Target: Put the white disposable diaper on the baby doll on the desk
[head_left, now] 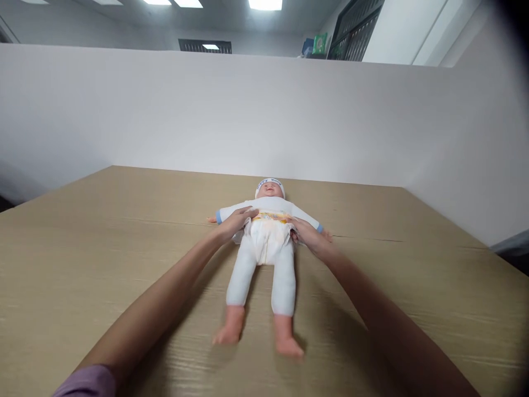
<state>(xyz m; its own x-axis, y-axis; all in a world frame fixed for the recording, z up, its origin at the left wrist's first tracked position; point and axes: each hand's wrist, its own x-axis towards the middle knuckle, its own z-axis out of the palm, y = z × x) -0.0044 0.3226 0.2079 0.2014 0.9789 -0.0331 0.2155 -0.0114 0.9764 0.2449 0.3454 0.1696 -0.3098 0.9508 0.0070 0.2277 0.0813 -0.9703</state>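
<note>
A baby doll (284, 289) lies on its back, head away from me and bare feet toward me. It wears white clothes with blue cuffs and a white cap (264, 183) with lettering. Around its hips, over the white leggings, sits a white diaper (266, 242) with an orange and yellow waistband. On the left side of the waist, my left hand (237, 222) is closed on the diaper's edge, thumb over the front. My right hand (306, 231) grips the opposite edge, its fingertips partly hidden under the diaper's side. Both of the doll's arms are spread outward.
The doll rests on a wide tan tabletop (103, 264) with faint seams. A plain white partition (264, 116) rises behind its far edge, and a pale wall (475, 165) stands at the right. Beyond the partition, a green package (319, 43) shows.
</note>
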